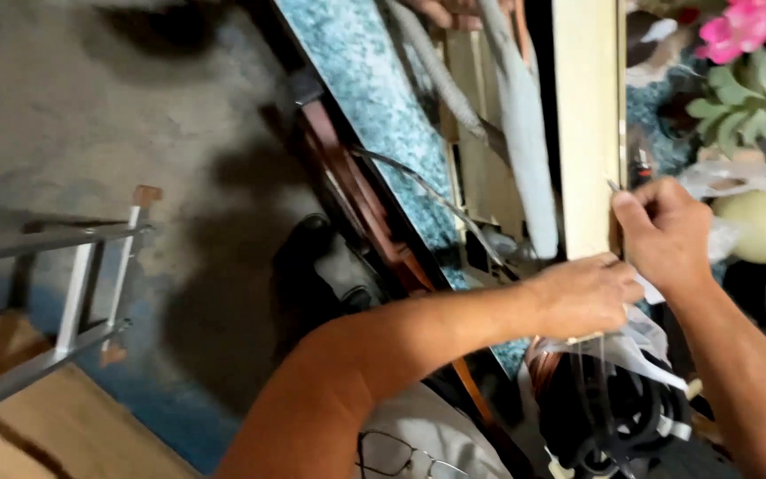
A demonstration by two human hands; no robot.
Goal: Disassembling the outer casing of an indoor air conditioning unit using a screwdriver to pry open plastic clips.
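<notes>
My right hand [667,232] pinches a thin metal tool [613,186] against the cream panel [585,133]; my left hand [582,293] closes on the panel's lower end, over clear plastic wrap [640,341]. I judge I'm freeing wrapping: next needs a steady, careful pull.

There's an aluminium ladder [42,293] down on the left, pink flowers [749,25] with a green succulent [742,105] top right, and eyeglasses [401,454] at the bottom.
</notes>
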